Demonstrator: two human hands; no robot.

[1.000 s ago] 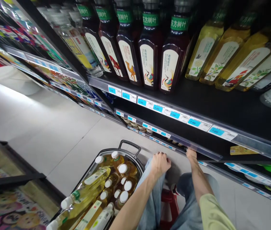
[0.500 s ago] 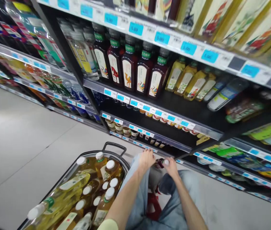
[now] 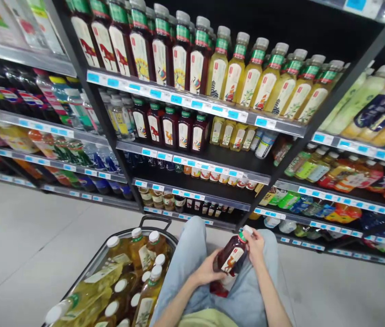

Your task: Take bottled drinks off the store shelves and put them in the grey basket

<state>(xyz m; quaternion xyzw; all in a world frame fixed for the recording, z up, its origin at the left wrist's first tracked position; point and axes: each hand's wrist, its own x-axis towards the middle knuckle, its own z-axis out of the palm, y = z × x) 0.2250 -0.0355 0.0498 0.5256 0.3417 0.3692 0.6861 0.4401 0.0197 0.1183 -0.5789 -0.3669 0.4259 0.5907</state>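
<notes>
Bottle between both hands

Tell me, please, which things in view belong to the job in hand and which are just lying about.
Belong, I judge:
dark bottle, held
left hand, on its body
right hand, at its cap

Just about, it seems:
loaded basket
shelved bottles
price labels

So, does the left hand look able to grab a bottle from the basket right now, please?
Probably not: the left hand holds a dark bottle, though the basket is open beside the left leg.
</notes>
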